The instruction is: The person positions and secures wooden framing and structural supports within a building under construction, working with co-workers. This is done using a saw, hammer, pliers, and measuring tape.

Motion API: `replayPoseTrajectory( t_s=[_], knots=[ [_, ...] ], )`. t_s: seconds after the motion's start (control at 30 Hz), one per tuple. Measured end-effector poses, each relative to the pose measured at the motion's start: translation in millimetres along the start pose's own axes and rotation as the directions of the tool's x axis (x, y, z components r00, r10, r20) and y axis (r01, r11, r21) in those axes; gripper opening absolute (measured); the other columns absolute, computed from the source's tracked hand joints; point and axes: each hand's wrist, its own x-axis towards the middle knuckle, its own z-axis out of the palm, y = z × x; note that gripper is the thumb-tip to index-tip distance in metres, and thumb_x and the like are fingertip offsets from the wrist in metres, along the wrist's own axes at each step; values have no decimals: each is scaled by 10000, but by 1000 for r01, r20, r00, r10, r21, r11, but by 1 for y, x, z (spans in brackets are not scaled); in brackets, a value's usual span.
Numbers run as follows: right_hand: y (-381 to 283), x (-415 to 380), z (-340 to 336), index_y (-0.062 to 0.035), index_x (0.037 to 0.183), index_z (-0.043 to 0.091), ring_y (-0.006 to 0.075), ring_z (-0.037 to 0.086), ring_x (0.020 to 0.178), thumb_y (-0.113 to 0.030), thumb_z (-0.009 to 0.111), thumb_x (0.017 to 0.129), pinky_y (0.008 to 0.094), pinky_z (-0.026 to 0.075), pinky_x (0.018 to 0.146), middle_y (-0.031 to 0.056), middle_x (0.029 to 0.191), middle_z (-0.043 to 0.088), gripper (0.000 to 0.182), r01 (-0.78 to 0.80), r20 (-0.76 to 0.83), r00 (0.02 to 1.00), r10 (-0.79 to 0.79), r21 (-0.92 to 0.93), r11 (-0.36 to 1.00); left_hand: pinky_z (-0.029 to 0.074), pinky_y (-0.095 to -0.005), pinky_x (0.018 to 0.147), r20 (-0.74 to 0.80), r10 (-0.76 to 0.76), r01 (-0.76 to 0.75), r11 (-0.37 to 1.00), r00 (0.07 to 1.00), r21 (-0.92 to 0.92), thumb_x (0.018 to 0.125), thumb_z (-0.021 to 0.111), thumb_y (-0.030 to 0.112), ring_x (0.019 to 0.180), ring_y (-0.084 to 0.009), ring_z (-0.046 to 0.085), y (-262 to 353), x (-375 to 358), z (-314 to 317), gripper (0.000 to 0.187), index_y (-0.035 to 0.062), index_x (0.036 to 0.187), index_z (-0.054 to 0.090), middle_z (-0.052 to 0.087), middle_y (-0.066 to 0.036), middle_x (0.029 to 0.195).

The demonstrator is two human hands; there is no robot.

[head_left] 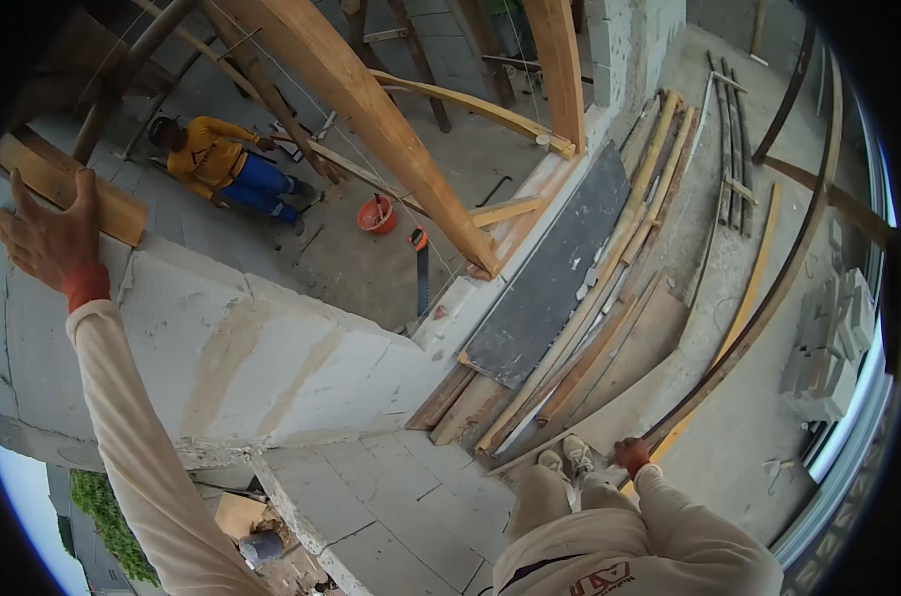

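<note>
At the upper left, my left hand [55, 236] rests with spread fingers against the end of a wooden beam [73, 189] that lies on top of the pale block wall [301, 368]. The fingertips reach over the beam's near side. Down by my legs, my right hand [631, 455] is closed around the lower end of a long dark curved pole [768, 323], which rises toward the upper right. My shoes [565, 455] stand beside a stack of boards and poles.
Beyond the wall, a person in a yellow shirt [210, 157] is on the lower floor, near a red bucket [376, 215] and a saw [421, 263]. Slanted timbers [371, 119] rise ahead. A dark panel [550, 268] and poles [644, 199] lie right of the wall; blocks [828, 343] are stacked far right.
</note>
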Motion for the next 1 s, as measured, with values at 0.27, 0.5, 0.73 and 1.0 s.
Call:
replayPoseTrajectory(
  t_s=[0.27, 0.5, 0.73, 1.0],
  knots=[
    [9, -31, 5, 16, 858, 697, 218, 645, 567, -221, 581, 938, 358, 530, 551, 116, 697, 678, 276, -22, -103, 995, 16, -60, 998, 406, -471, 1062, 154, 33, -49, 994, 987, 99, 756, 716, 696, 1275, -373, 511, -53, -4, 62, 876, 178, 1430, 508, 548, -215, 1372],
    [-49, -56, 22, 8, 864, 688, 175, 617, 559, -241, 618, 948, 318, 521, 541, 84, 689, 659, 272, -58, -121, 990, 69, 93, 994, 475, -448, 994, 157, 73, -76, 997, 985, 11, 769, 707, 704, 1166, -359, 608, -75, 5, 81, 858, 128, 1385, 556, 613, -218, 1305],
    [-163, -69, 18, -22, 851, 653, 147, 630, 589, -232, 610, 976, 289, 503, 527, 57, 723, 666, 248, 174, -178, 977, -115, 369, 913, 229, -527, 1207, -79, -25, 14, 991, 997, -131, 777, 670, 700, 1498, -415, 254, -4, -2, 2, 853, 385, 1519, 391, 361, -231, 1533],
    [-284, -65, 19, -24, 839, 625, 116, 614, 611, -183, 560, 1013, 262, 495, 548, 39, 724, 652, 245, 451, -232, 892, -389, 527, 720, 264, -561, 1187, 43, -25, 26, 999, 999, -26, 746, 706, 579, 1480, -489, 237, 2, 3, -10, 865, 316, 1511, 400, 312, -269, 1530]
  ],
)
